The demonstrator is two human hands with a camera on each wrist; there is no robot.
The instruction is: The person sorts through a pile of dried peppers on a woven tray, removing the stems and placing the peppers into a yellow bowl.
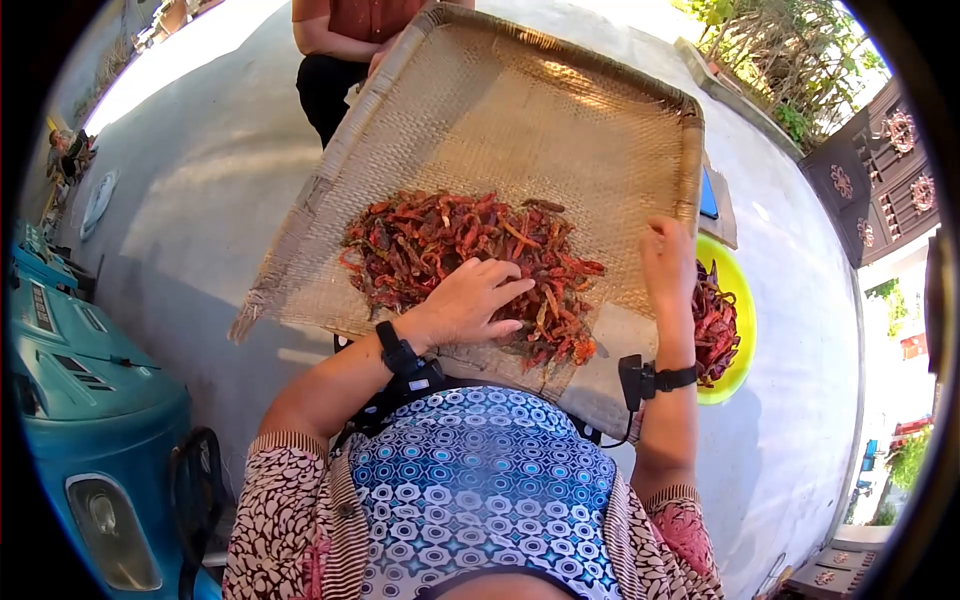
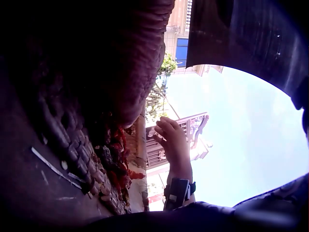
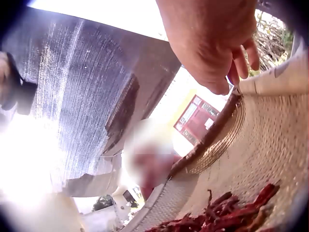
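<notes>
A heap of dried red chilies (image 1: 440, 240) lies on a large woven tray (image 1: 560, 110) in front of me. My left hand (image 1: 470, 300) rests on the near side of the heap, fingers spread over the chilies; up close its palm side is dark in the left wrist view. Over the tray's right side is my right hand (image 1: 668, 265), fingers bent. In the right wrist view, a small dark purple-red piece, like a chili (image 3: 233, 77), shows between its thumb and fingers; most of it is hidden.
Beside the tray at right, a yellow basin (image 1: 745, 330) holds dark red chilies. Another person (image 1: 350, 50) is at the tray's far left corner. A teal vehicle (image 1: 100, 430) stands at left. A flat sheet of cardboard (image 1: 722, 220) lies behind the basin.
</notes>
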